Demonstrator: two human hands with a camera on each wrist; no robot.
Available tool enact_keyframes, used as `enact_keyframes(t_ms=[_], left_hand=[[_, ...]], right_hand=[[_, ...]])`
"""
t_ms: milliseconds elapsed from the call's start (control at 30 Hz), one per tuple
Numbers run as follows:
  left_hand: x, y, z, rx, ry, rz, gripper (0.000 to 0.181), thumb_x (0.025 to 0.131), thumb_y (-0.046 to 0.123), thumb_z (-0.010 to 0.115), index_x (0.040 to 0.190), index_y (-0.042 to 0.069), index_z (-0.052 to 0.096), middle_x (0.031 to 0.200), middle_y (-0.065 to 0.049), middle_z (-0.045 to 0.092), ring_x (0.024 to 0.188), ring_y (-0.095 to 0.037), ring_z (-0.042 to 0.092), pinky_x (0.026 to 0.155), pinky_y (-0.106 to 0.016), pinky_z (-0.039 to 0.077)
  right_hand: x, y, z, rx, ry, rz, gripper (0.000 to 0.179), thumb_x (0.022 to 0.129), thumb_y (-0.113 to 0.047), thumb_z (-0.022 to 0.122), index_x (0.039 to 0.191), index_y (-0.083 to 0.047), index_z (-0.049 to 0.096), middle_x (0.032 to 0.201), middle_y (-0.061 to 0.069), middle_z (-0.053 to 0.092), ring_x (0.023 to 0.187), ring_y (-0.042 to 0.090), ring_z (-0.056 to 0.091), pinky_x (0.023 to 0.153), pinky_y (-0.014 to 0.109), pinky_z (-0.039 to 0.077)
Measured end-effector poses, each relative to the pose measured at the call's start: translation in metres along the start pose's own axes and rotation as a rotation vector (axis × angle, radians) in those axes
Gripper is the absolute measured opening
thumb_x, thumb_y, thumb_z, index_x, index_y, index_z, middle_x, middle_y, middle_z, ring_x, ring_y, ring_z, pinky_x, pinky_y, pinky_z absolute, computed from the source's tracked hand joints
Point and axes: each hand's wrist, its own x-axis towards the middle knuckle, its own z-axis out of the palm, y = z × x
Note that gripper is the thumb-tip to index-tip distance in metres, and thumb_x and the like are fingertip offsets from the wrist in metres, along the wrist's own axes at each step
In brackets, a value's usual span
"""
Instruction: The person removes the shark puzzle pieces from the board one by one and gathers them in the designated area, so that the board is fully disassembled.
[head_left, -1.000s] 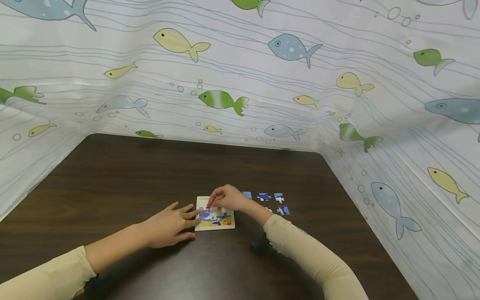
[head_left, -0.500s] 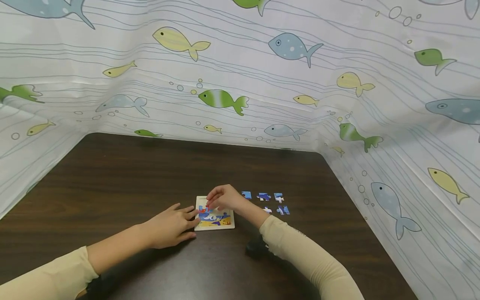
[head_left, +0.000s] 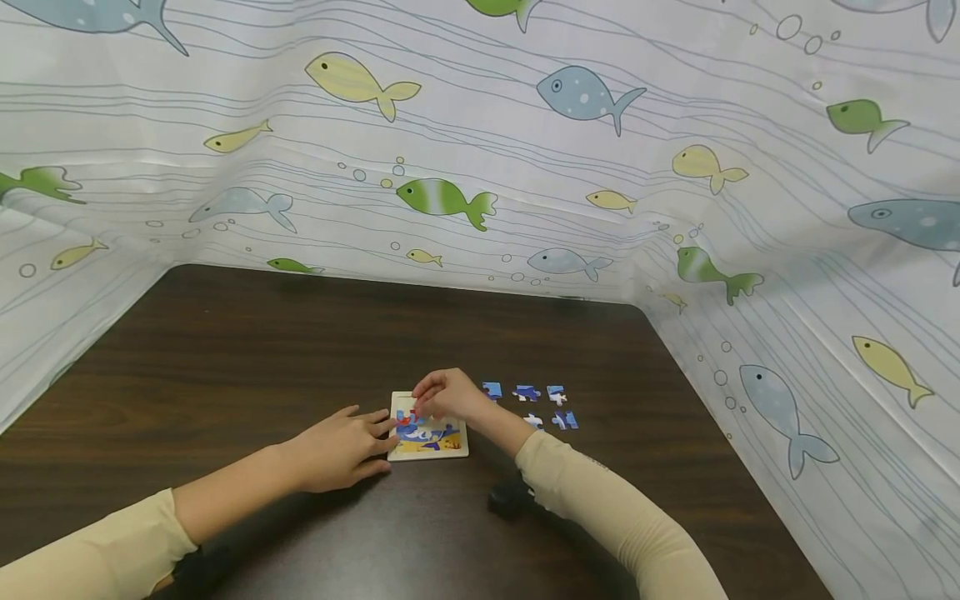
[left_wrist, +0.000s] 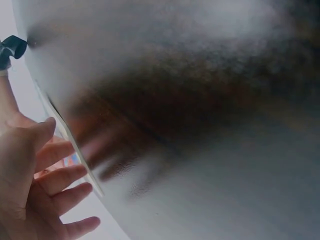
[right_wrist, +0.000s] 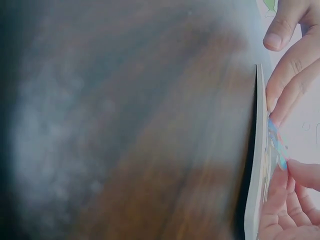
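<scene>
A small jigsaw board (head_left: 429,457) with a pale frame lies on the table, its lower part filled with a blue, white and yellow sea picture. My left hand (head_left: 341,454) rests at the board's left side, fingers spread and their tips over the frame. Over the upper part of the board, my right hand (head_left: 452,395) pinches a jigsaw piece (right_wrist: 278,144) between thumb and fingers. In the right wrist view this piece is bluish and tilted at the board's surface. Part of the board is hidden under the right hand.
Several loose jigsaw pieces (head_left: 527,392) lie in rows right of the board, partly behind the right forearm. A dark wrist-worn device (head_left: 508,498) shows under the right sleeve. A white fish-print curtain (head_left: 480,242) surrounds the dark table (head_left: 247,350).
The right hand shifts very slightly left over the board, still pinching the piece, and uncovers more of the loose pieces. The left hand stays in place.
</scene>
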Motion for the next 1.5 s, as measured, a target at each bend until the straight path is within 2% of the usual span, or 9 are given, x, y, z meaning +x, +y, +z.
enact_keyframes(t_ms=[233,533,667,933,1167,1333,1500], left_hand=[[0.002,0.000,0.000,-0.004,-0.003,0.005,0.038,0.094,0.035,0.060,0.124,0.013,0.066,0.133,-0.014,0.060,0.126,-0.035,0.054,0.095,-0.064,0.043],[0.001,-0.003,-0.004,-0.008,-0.006,-0.001,0.037,0.094,0.033,0.060,0.125,0.013,0.066,0.132,-0.014,0.061,0.127,-0.036,0.054,0.097,-0.064,0.042],[0.002,-0.003,-0.006,-0.012,-0.005,0.000,0.035,0.094,0.032,0.061,0.123,0.013,0.067,0.130,-0.013,0.063,0.126,-0.036,0.054,0.097,-0.064,0.041],[0.002,-0.004,-0.007,-0.036,-0.005,0.003,0.034,0.093,0.030,0.061,0.121,0.012,0.069,0.128,-0.015,0.064,0.124,-0.037,0.056,0.096,-0.065,0.042],[0.004,-0.005,-0.004,-0.021,0.004,0.015,0.033,0.094,0.031,0.061,0.120,0.013,0.069,0.126,-0.014,0.065,0.123,-0.036,0.057,0.095,-0.064,0.043],[0.005,-0.005,-0.003,-0.038,-0.001,0.012,0.034,0.094,0.032,0.060,0.120,0.012,0.069,0.128,-0.015,0.064,0.124,-0.037,0.056,0.096,-0.064,0.042],[0.006,-0.004,-0.002,-0.043,0.002,0.013,0.033,0.094,0.031,0.060,0.119,0.012,0.070,0.129,-0.015,0.063,0.125,-0.037,0.055,0.096,-0.064,0.042]], right_hand=[[0.003,0.008,-0.015,0.045,0.054,0.044,0.022,0.081,-0.004,0.073,0.102,0.001,0.069,0.086,0.008,0.072,0.068,0.012,0.060,0.060,0.022,0.049],[-0.008,0.021,-0.058,0.061,0.053,0.057,0.030,0.082,-0.005,0.072,0.109,0.003,0.065,0.087,0.004,0.073,0.077,0.010,0.067,0.072,0.029,0.055],[-0.014,0.030,-0.075,0.044,0.052,0.082,0.028,0.082,-0.006,0.072,0.108,0.001,0.066,0.087,0.003,0.073,0.078,0.011,0.067,0.070,0.028,0.055],[-0.034,0.043,-0.099,-0.011,0.035,0.123,0.025,0.080,-0.004,0.073,0.103,0.002,0.065,0.080,0.001,0.071,0.066,0.010,0.062,0.060,0.025,0.051],[-0.042,0.052,-0.110,-0.062,0.017,0.132,0.027,0.077,-0.003,0.074,0.101,0.004,0.065,0.075,0.001,0.070,0.064,0.011,0.061,0.059,0.026,0.052],[-0.042,0.055,-0.111,-0.129,0.023,0.097,0.024,0.075,-0.002,0.074,0.097,0.003,0.066,0.072,0.001,0.069,0.064,0.011,0.062,0.058,0.027,0.053],[-0.044,0.054,-0.110,-0.145,0.027,0.072,0.022,0.073,0.003,0.072,0.094,0.004,0.065,0.070,0.004,0.069,0.061,0.010,0.062,0.052,0.024,0.050]])
